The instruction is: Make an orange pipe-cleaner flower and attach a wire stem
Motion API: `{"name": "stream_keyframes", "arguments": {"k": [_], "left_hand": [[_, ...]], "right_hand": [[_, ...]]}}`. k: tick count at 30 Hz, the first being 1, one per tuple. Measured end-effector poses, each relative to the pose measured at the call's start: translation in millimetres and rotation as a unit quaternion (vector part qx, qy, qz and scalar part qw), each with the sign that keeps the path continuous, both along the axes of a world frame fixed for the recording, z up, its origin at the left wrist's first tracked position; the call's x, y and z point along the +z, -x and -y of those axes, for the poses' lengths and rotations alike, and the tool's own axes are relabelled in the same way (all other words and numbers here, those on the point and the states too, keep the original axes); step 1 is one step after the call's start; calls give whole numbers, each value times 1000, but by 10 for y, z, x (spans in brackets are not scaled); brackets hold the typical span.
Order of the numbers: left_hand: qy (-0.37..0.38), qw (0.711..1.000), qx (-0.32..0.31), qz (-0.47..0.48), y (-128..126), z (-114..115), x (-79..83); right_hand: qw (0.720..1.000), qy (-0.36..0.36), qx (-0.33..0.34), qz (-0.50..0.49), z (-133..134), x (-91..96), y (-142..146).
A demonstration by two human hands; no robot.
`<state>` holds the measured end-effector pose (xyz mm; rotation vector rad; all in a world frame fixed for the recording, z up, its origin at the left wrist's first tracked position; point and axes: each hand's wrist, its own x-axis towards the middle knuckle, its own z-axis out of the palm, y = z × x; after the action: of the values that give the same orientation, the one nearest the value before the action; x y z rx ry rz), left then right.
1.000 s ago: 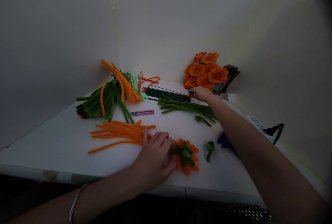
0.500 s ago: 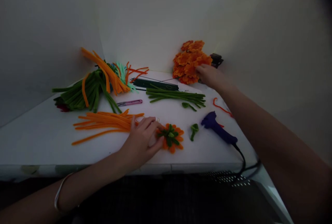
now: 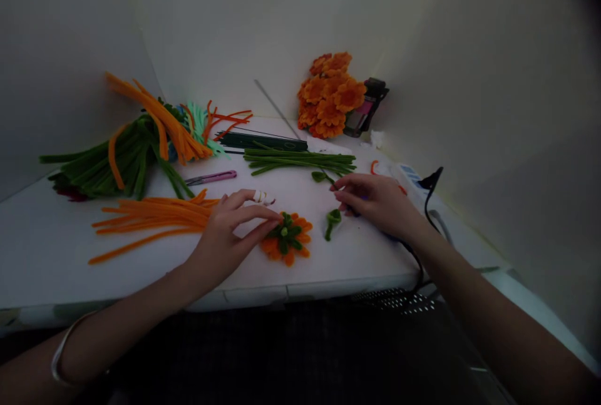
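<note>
My left hand [image 3: 235, 230] pinches the green centre of an orange pipe-cleaner flower [image 3: 299, 248], which lies face down on the table with green sepals on top. My right hand [image 3: 380, 205] is closed, thumb and fingertips together, on a long thin grey rod [image 3: 277, 107] that slants away to the back left over the green stems. Under that hand the purple glue gun is mostly hidden; its black cord [image 3: 416, 261] shows. A small green twisted pipe-cleaner piece [image 3: 332, 223] lies between the hands, and a green leaf piece [image 3: 319, 176] is just beyond the right fingertips.
Orange pipe cleaners [image 3: 154, 214] lie left, with a large green bundle [image 3: 107, 164] behind. Pink-handled tweezers [image 3: 213, 177], green pipe cleaners [image 3: 295, 161] and dark wires [image 3: 263, 140] lie mid-table. Orange flowers [image 3: 333, 98] stand at the back beside a dark-framed object [image 3: 369, 107].
My right hand has come back from the orange flowers towards me, now with the thin rod in its fingers. My left hand stays at the flower. The view has shifted right.
</note>
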<state>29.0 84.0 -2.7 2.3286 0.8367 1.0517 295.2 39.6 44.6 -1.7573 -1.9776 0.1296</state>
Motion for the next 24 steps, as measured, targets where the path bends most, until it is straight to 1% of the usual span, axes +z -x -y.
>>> {"name": "stream_keyframes", "arguments": {"k": [1, 3, 5, 7, 9, 12, 14, 16, 17, 18, 20, 24], "left_hand": [[-1, 1000, -8, 17, -32, -20, 24], [-12, 999, -29, 28, -93, -69, 55], [-10, 997, -79, 20, -134, -125, 56], [14, 992, -123, 10, -147, -174, 38], [37, 989, -140, -1, -139, -206, 17], [47, 990, -135, -22, -114, -220, 18], [43, 989, -136, -32, -102, -216, 42], [34, 988, -145, -39, -93, -211, 71], [30, 987, -150, -43, -88, -209, 83], [28, 987, -154, -45, -83, -206, 92], [32, 986, -157, -46, -71, -199, 101], [41, 986, -154, -47, -47, -179, 87]], "right_hand": [[1000, 1, 9, 13, -4, -12, 34], [999, -4, 30, 42, -96, -25, 52], [996, 2, 65, 67, -248, -48, 26], [991, 18, 99, 85, -386, -88, -8], [989, 25, 113, 97, -451, -129, -11], [988, 6, 122, 92, -375, -150, 83], [985, -8, 160, 68, -245, -134, 199], [976, -12, 217, 23, -103, -116, 325], [973, -9, 230, 4, -43, -113, 382], [972, -7, 235, -12, 5, -118, 432], [975, 1, 220, -37, 60, -149, 507], [981, 0, 188, -49, 55, -259, 581]]}}
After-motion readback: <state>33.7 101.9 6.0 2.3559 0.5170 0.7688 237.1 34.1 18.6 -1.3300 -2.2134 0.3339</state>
